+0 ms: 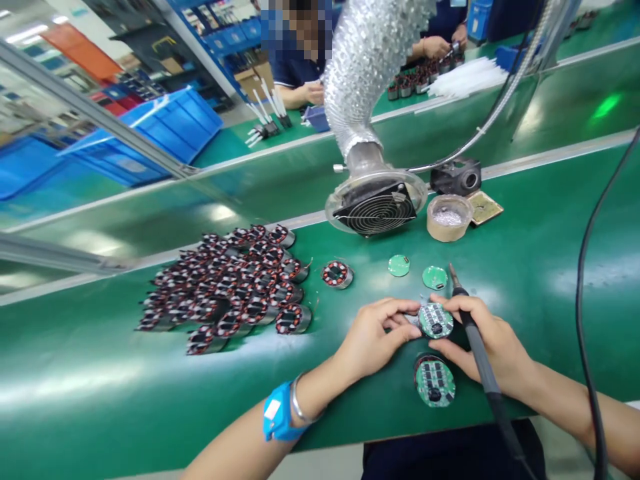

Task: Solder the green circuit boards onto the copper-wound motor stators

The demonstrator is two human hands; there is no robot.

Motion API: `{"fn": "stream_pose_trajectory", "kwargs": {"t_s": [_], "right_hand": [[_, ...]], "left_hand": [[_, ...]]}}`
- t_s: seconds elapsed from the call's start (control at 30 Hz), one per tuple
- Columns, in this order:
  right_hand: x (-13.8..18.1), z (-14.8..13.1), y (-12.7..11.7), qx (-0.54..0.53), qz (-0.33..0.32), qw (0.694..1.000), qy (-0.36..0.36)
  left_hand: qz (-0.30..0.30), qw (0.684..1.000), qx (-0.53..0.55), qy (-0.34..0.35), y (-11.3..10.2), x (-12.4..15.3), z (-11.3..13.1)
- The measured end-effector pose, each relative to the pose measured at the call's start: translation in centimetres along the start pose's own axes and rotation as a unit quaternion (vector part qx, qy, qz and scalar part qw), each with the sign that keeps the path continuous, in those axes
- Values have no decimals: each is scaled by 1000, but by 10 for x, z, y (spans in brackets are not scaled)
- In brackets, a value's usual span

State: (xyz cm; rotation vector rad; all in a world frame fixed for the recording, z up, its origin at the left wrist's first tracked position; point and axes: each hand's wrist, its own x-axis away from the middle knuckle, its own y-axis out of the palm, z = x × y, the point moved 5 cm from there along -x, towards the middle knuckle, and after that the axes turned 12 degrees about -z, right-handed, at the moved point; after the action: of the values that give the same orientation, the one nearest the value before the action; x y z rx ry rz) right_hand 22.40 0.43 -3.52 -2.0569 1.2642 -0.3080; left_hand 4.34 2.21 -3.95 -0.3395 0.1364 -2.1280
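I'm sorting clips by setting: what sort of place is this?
Probably an electronics assembly line: the right hand holds a soldering iron, the left hand a round circuit board, beside a pile of motor coils and a fume fan.

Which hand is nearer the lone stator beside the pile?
Left: left hand, on the round board, lies below-right of the stator; right hand, gripping the soldering iron, is farther right.

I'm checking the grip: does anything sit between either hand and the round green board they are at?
Nothing visible does. The left hand and the right hand touch the round green board directly, one from each side. The soldering iron lies across the right hand, its tip pointing away past the board, not between.
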Motion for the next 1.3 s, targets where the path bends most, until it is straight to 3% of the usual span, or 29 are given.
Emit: {"fn": "stream_pose_trajectory", "kwargs": {"t_s": [0.2, 0.53, 0.73, 0.83, 0.97, 1.07, 1.17, 1.3], "right_hand": [[0, -3, -2, 33, 4, 999, -8], [2, 2, 0, 44, 12, 999, 3], [2, 4, 0, 49, 3, 999, 3], [2, 4, -2, 60, 8, 998, 5], [3, 2, -2, 78, 10, 997, 1], [3, 1, -2, 95, 17, 995, -6], [4, 2, -3, 95, 19, 995, -2], [7, 12, -4, 44, -7, 998, 35]], "left_hand": [[29, 979, 198, -49, 5, -9, -17], [34, 957, 269, -102, 15, -1, -12], [93, 990, 94, -38, 13, 9, -5], [125, 991, -42, 33, 12, 13, 5], [149, 947, -238, 153, 17, 19, 22], [148, 910, -349, 169, 21, 18, 28], [131, 909, -361, 164, 20, 13, 28], [72, 949, -241, 190, 14, 4, 25]]}}
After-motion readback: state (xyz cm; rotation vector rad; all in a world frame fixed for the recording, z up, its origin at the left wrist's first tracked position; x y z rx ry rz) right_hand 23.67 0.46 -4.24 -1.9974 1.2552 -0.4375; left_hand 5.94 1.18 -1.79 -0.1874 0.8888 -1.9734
